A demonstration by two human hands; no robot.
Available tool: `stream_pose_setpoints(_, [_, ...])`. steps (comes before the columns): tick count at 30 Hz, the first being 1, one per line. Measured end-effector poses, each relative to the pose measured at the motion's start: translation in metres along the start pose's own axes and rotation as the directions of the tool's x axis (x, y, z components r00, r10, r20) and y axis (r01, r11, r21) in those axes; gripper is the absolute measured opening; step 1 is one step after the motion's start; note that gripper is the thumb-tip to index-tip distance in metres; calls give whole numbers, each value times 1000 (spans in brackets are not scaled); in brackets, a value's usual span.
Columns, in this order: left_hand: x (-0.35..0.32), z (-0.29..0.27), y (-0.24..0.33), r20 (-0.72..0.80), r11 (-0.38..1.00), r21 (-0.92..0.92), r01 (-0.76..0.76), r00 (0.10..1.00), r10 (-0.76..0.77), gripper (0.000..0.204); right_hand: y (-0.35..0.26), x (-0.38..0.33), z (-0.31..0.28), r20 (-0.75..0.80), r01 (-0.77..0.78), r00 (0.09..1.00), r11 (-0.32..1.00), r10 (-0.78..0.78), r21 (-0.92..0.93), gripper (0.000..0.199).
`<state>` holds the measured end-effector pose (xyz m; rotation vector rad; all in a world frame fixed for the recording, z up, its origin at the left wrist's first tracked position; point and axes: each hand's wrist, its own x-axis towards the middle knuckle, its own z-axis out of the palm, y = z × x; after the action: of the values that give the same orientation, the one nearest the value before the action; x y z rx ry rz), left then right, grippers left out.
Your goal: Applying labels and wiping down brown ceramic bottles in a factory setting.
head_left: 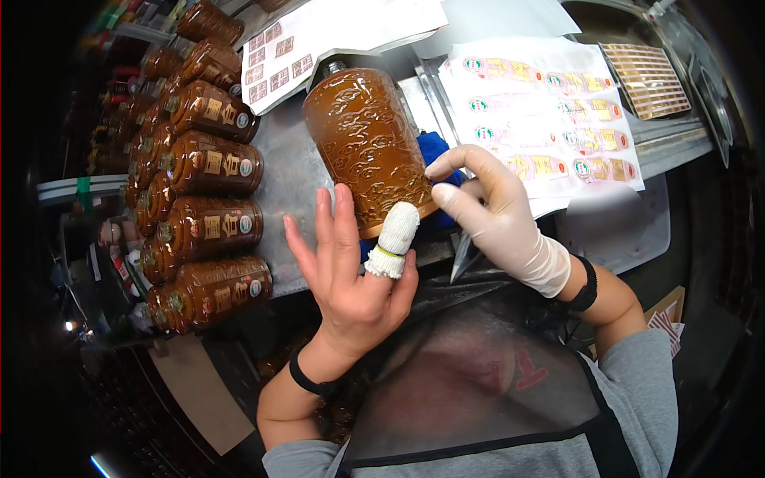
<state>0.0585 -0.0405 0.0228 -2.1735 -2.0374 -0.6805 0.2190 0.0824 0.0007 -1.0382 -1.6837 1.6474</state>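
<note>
A large brown bottle (362, 143) with a raised pattern lies on its side, its dark neck pointing away from me and its base toward me. Blue cloth (434, 151) shows beside and under it. My left hand (351, 279) is bare, fingers spread at the bottle's base; a white knit cover (397, 235) with a yellow-green band sits on its index finger. My right hand (494, 215), in a thin white glove, brings thumb and index finger together at the right edge of the base. Whatever lies between those fingertips is too small to make out.
Several labelled brown bottles (215, 227) lie stacked at the left. A sheet of small brown labels (279, 60) lies behind the bottle, a sheet of colourful labels (550, 111) to the right. Farther right are a gold-striped sheet (647, 80) and a translucent plastic bin (621, 223).
</note>
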Motion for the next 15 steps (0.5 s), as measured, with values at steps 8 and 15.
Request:
stream_pose_setpoints(8, [20,-10,2,43,994,54,-90,995,88,43,4,12,-27,-46,-227,965,909,259,350,30])
stream_pose_setpoints(15, [38,-3,9,68,976,109,-189,981,182,36,26,4,-49,156,-325,919,472,362,820,38])
